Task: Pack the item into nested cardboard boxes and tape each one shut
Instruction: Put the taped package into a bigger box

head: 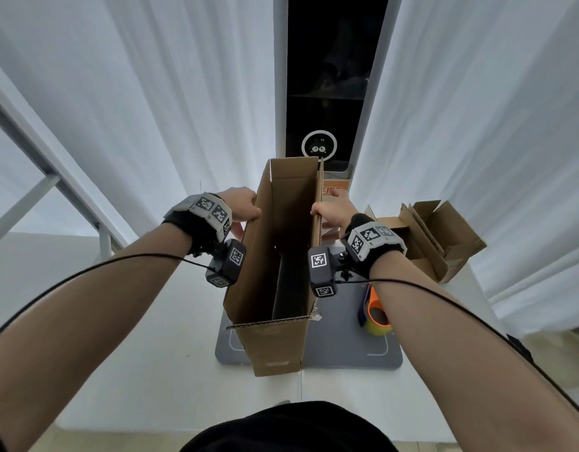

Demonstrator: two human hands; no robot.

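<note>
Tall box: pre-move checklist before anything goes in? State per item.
1. Tall box top open: ok.
2. Left hand grips left wall: ok.
3. Right hand grips right wall: ok.
4. Bottom taped shut: not ok, it looks open, with the dark mat seen through it.
5. Tape roll on mat beside box: ok.
6. Smaller box waiting on the right, open: ok; contents cannot tell.

No words or numbers can be read. The wrist bands [213,212] and the small black blocks [320,270] under them carry black-and-white square code tags. An orange sign [335,187] behind the big box [275,256] has white letters, too hidden to read.
</note>
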